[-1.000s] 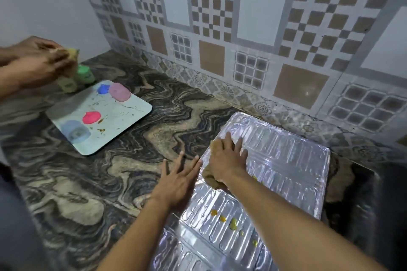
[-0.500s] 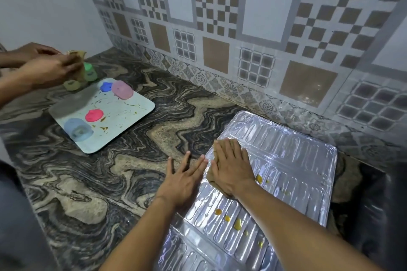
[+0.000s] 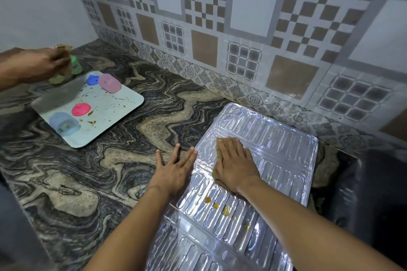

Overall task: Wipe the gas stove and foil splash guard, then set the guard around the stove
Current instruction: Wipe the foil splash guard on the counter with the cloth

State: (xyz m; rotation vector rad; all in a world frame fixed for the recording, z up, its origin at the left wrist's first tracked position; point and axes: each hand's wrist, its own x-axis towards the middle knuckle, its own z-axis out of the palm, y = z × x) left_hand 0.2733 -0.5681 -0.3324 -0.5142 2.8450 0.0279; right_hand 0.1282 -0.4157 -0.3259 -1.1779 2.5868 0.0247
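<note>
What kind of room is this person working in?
Most likely a home kitchen: a marbled stone counter backed by a patterned tile wall, with a foil splash guard lying flat on it.

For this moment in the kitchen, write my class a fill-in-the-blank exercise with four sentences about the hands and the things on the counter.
1. The right hand presses a brown ____ flat onto the foil guard.
2. The left hand rests with fingers ____.
3. The spots on the foil are ____ in colour.
4. The pink lid lies on a pale ____.

Missing words: cloth; spread; yellow; tray
</note>
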